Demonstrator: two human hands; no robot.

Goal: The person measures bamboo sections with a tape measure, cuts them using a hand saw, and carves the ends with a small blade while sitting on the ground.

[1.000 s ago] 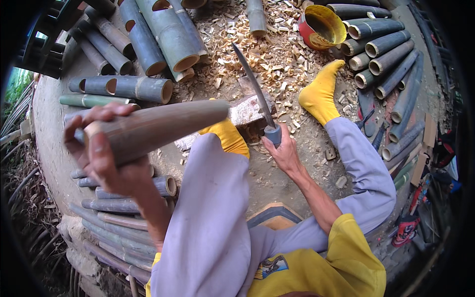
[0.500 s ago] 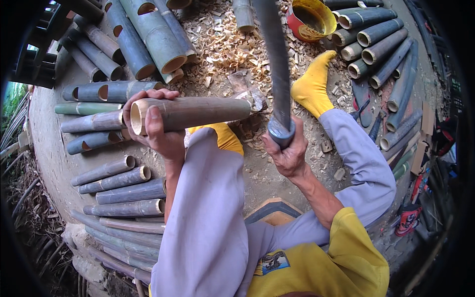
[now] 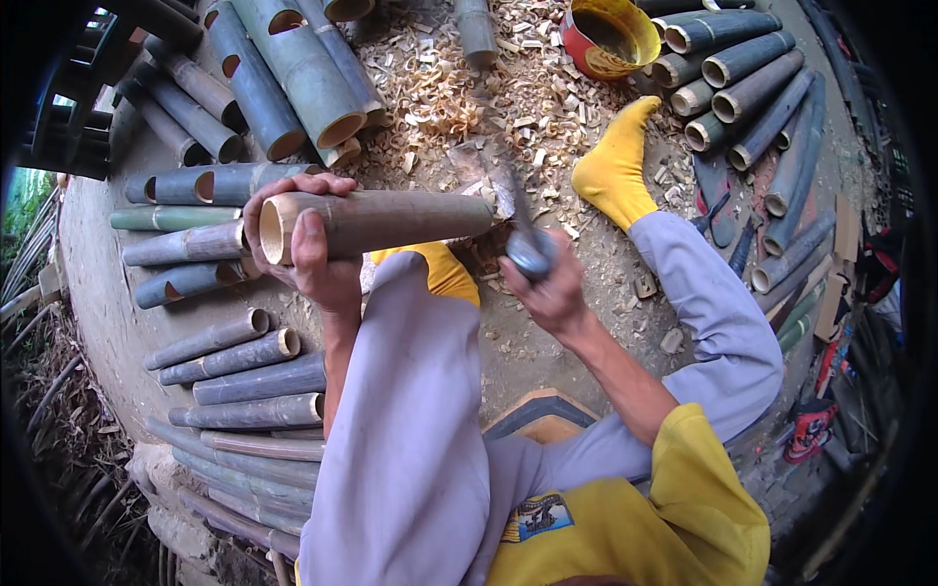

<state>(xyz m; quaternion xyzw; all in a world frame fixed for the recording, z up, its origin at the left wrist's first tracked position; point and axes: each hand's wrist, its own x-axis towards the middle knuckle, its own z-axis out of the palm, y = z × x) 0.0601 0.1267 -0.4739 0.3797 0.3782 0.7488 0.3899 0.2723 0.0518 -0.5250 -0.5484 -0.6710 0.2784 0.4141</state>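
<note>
My left hand point(image 3: 330, 281) is wrapped round one end of a brown bamboo tube point(image 3: 401, 221). The tube lies roughly level above my bent knee, its hollow end to the left and its narrower end to the right, over a wooden chopping block point(image 3: 473, 162). Closed on the rounded dark handle of a machete, my right hand point(image 3: 557, 293) is just right of the tube's far end. Blurred by motion, the machete blade point(image 3: 512, 186) points away from me, close to the tube's tip; whether it touches cannot be told.
Pale wood shavings point(image 3: 430, 98) cover the ground ahead. Bamboo tubes with cut openings point(image 3: 264, 107) lie far left, and plain tubes point(image 3: 259, 376) nearer left. More bamboo pieces point(image 3: 747, 61) are stacked right, beside a red and yellow bucket point(image 3: 601, 49). My yellow-socked foot point(image 3: 616, 176) rests on the ground.
My right hand has moved down and left, and the machete blade has swung down from upright toward the tube's narrow end. The left hand and tube have hardly moved.
</note>
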